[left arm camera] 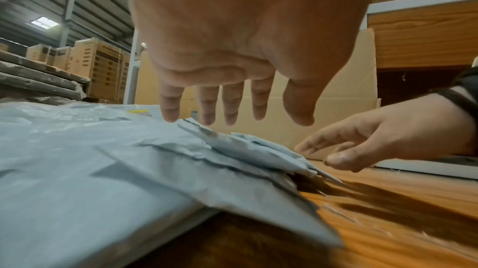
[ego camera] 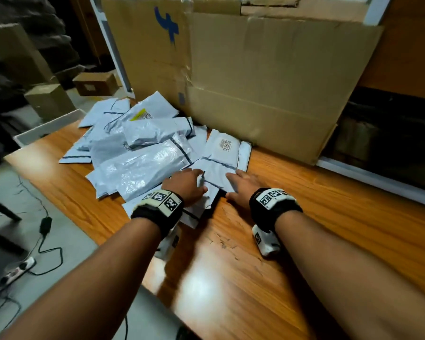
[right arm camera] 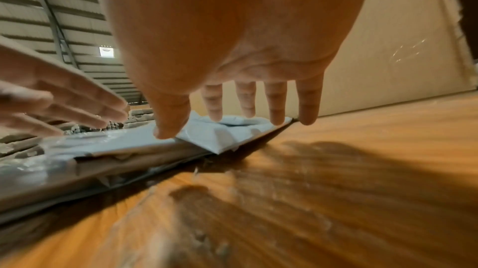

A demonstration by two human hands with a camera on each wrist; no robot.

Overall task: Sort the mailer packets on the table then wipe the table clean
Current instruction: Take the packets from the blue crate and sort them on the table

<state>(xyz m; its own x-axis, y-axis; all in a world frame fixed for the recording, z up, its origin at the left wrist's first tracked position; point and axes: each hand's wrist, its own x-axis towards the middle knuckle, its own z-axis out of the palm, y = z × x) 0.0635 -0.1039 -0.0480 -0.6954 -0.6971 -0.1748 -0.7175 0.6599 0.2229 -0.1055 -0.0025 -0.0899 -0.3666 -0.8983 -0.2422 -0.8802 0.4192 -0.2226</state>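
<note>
A loose heap of pale grey plastic mailer packets (ego camera: 142, 148) with dark seal strips lies on the far left part of the orange-brown wood-grain desk (ego camera: 317, 209), spreading from the desk's left edge toward the middle, and one packet near the back carries a yellow label. Behind the heap a large flattened brown cardboard sheet (ego camera: 255, 82) marked with a blue figure stands upright at the desk's rear edge; it holds nothing that can be seen. The nearest small grey packet (ego camera: 212, 177) lies at the front of the heap, overlapping others, with a labelled grey packet (ego camera: 225, 146) just behind it. The left hand (ego camera: 185, 186) is over the near-left part of that front packet, and the left wrist view shows its fingers (left arm camera: 169, 106) straight and spread, tips just at the packet's crumpled top; its grip is open and closes on nothing. The right hand (ego camera: 242, 188) sits at the packet's right edge, fingers (right arm camera: 276, 104) also straight and spread, the thumb tip touching the packet's corner, its grip likewise wide and holding nothing. On the floor to the left stand closed brown cardboard boxes (ego camera: 96, 83), their contents hidden, and a white power strip (ego camera: 12, 271) with black cables lies nearer.
</note>
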